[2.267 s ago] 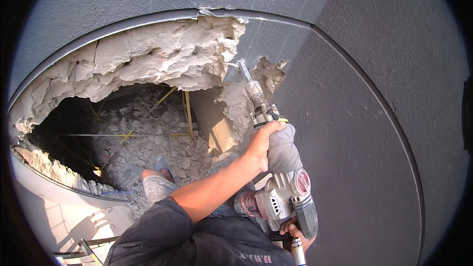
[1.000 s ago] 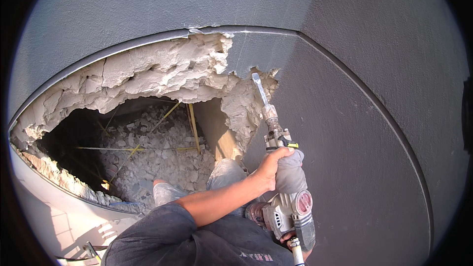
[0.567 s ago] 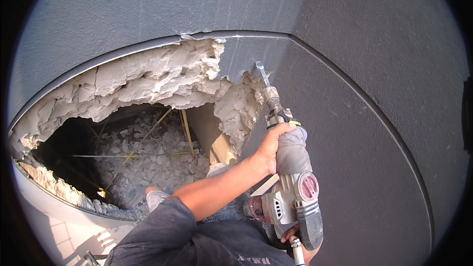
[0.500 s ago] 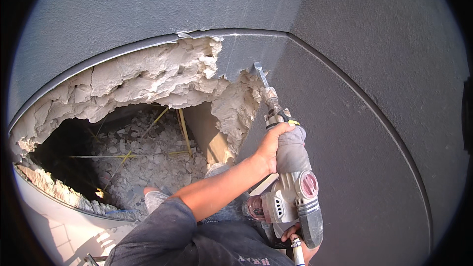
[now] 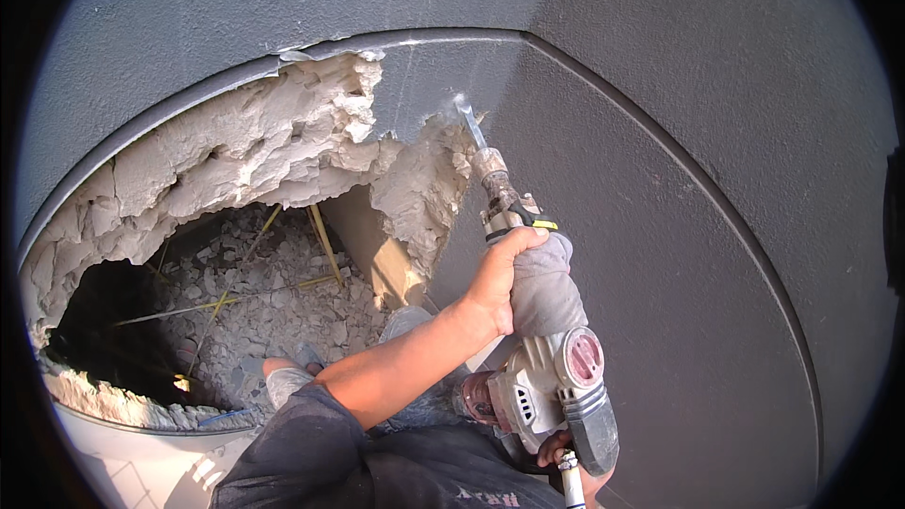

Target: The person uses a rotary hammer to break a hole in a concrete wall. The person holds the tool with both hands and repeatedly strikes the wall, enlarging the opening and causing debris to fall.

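Observation:
My left hand [image 5: 498,285] is wrapped round the grey front barrel of a demolition hammer [image 5: 539,386], just behind its collar. Low in the view, my right hand [image 5: 563,452] grips the rear handle, mostly hidden behind the tool's body. A flat chisel [image 5: 470,123] sticks out of the hammer's nose. Its tip meets the dark grey wall [image 5: 424,90] at the broken edge, where pale dust shows. Left of the chisel, the rough, light broken masonry [image 5: 236,146] borders a large ragged hole.
Rubble [image 5: 283,297] fills the bottom of the hole, with yellowish strips [image 5: 325,245] crossing above it. A dark raised trim [image 5: 693,165] curves over the wall. Below my right hand a white hose or cable [image 5: 571,483] joins the tool. Pale floor [image 5: 141,467] lies at lower left.
The hammer and chisel tip have shifted slightly up and left in the view, as has the wall. Dust now shows at the chisel tip. Both hands keep their hold.

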`<state>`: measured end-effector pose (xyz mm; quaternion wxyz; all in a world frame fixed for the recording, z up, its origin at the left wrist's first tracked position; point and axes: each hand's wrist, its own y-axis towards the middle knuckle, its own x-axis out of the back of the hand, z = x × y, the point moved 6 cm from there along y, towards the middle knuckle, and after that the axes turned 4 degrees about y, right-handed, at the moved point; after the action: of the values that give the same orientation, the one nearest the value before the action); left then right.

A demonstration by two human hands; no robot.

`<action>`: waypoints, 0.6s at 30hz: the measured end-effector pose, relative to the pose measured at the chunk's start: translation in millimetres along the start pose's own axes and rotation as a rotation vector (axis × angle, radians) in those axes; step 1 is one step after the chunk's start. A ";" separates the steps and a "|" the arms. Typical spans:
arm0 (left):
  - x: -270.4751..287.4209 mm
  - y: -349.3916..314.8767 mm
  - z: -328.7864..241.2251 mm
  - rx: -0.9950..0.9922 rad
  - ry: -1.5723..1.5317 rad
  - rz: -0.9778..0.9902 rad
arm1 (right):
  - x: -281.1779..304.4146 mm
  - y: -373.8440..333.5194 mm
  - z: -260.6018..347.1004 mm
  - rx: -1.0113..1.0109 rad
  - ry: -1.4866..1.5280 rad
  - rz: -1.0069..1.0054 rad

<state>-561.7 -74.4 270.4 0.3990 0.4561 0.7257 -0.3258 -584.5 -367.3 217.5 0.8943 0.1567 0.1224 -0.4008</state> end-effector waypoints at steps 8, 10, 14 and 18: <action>13.5 3.0 20.1 0.016 0.000 -0.017 | 9.6 -3.8 -8.1 0.025 0.045 -0.006; 14.4 7.0 27.2 0.037 -0.028 0.002 | 21.5 -5.3 -11.2 0.003 0.070 -0.004; 8.0 13.7 33.5 -0.041 0.038 -0.054 | 31.2 -1.1 -3.8 -0.015 0.002 -0.030; 3.9 29.3 34.2 -0.069 0.051 -0.080 | 43.1 8.7 -6.0 0.003 0.020 -0.116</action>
<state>-526.1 -90.6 247.8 0.3825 0.4209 0.7640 -0.3047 -550.5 -388.9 198.7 0.8680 0.1548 0.1395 -0.4507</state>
